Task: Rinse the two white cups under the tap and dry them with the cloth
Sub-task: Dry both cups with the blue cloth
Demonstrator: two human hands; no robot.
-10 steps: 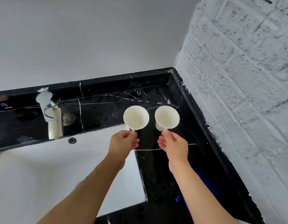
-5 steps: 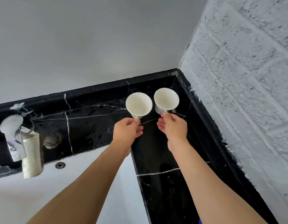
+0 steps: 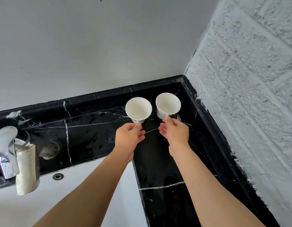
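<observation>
Two white cups stand upright side by side in the far right corner of the black marble counter (image 3: 96, 128). The left white cup (image 3: 138, 108) has its handle pinched by my left hand (image 3: 129, 136). The right white cup (image 3: 168, 104) has its handle pinched by my right hand (image 3: 174, 131). Both cups look empty inside. The chrome tap (image 3: 6, 149) juts over the white sink (image 3: 68, 194) at the far left. No cloth shows in this view.
A rough white brick wall (image 3: 248, 104) borders the counter on the right, and a smooth grey wall (image 3: 93, 46) rises behind it. A small overflow hole (image 3: 57, 176) sits in the sink's back wall.
Both hands have carried the cups farther back toward the counter's far corner. The view has shifted, so the tap sits lower left and the blue thing by my right forearm is out of frame.
</observation>
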